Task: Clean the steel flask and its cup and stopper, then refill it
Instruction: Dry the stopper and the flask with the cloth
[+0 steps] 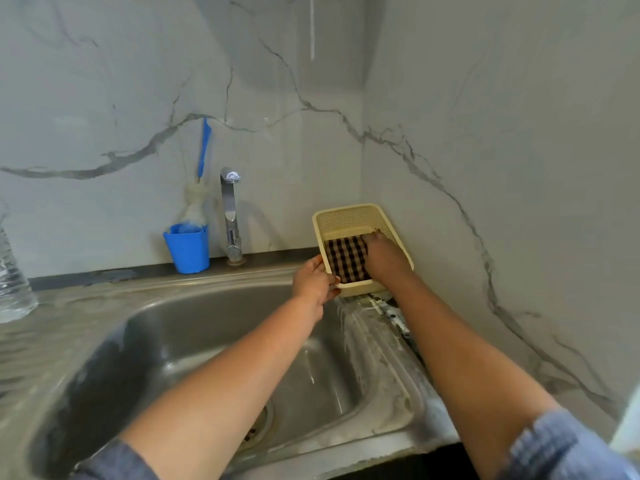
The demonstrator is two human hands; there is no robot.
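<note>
**A:** What does the view show?

**B:** A head-worn camera looks down on a stainless steel sink (194,327) set into a corner of grey-veined, marble-look walls. Two bare forearms reach across it to a cream-coloured perforated plastic basket (349,218), which sits on the ledge at the far right corner.

**A:** And the hands?

**B:** The left hand (313,284) is clamped on the basket's near-left rim with the thumb over the edge. This is probably to keep the light basket from sliding. The right hand (384,259) lies inside the basket on a brown-and-white checked cloth (346,259) spread over its floor. I cannot tell whether those fingers press flat or pinch the fabric.

**A:** Why is there a cloth in a basket?

**B:** My guess is that it is a drying liner, so washed parts can drain on it.

**A:** Where is the steel flask?

**B:** It is not in view, and neither are its cup and stopper. Judging by that, this looks like preparation rather than washing.

**A:** Is there anything else nearby?

**B:** A chrome tap (229,216) stands behind the basin, and no water can be seen running from it. Just to its left is a small blue plastic bucket (188,251). It holds a blue-handled white bottle brush (204,147) upright against the wall, within reach for scrubbing a flask's inside. A clear plastic water bottle (12,282) stands at the far left edge, perhaps for the refill.
</note>
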